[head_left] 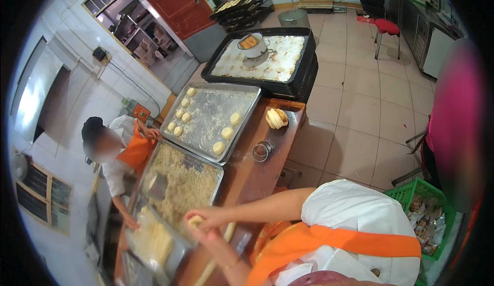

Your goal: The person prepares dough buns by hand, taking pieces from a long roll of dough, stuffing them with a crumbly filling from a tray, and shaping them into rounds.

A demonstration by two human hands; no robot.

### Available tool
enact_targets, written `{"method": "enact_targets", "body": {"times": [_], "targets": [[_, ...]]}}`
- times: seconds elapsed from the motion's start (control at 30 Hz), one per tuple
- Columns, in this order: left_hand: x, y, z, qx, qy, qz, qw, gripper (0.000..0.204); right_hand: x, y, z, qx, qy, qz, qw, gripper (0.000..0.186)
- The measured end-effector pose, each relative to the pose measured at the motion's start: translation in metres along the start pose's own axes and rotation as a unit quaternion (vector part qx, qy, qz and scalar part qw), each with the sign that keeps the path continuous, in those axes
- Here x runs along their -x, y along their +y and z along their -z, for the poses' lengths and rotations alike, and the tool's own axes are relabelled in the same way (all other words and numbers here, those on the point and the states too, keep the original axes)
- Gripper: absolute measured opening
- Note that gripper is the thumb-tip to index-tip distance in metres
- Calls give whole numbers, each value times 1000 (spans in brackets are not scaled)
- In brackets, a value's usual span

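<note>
The wooden tabletop (pixel 239 175) is loaded with metal trays. On the far flour-dusted tray (pixel 206 121), round dough balls (pixel 218 147) are set along two sides. The nearer tray (pixel 221 179) is spread with crumbs (pixel 188 183), in which a metal bowl (pixel 156 186) is rested. Beside it, pale dough strips (pixel 154 239) are covered by plastic.

At the crumb tray's near corner, a small dough piece (pixel 195 222) is held between both hands: the right grip (pixel 206 216) and left grip (pixel 210 234) are closed around it. It can be judged light, soft and easily dented; it is best cupped from below, its edge pinched gently by fingertips.
</note>
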State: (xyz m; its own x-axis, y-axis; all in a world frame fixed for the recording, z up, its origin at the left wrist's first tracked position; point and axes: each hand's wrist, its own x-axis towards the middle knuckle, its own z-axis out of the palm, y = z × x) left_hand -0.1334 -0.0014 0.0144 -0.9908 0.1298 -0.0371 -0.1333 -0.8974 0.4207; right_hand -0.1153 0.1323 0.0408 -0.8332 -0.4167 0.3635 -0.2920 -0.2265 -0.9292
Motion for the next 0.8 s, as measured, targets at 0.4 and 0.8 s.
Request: {"method": "enact_targets", "body": {"times": [0.4, 0.8], "targets": [[75, -10, -52, -103, -57, -87, 989, 35, 27, -71, -17, -147, 37, -39, 988, 49], [48, -32, -55, -102, 31, -28, 994, 17, 19, -47, -2, -85, 51, -119, 988, 57]]}}
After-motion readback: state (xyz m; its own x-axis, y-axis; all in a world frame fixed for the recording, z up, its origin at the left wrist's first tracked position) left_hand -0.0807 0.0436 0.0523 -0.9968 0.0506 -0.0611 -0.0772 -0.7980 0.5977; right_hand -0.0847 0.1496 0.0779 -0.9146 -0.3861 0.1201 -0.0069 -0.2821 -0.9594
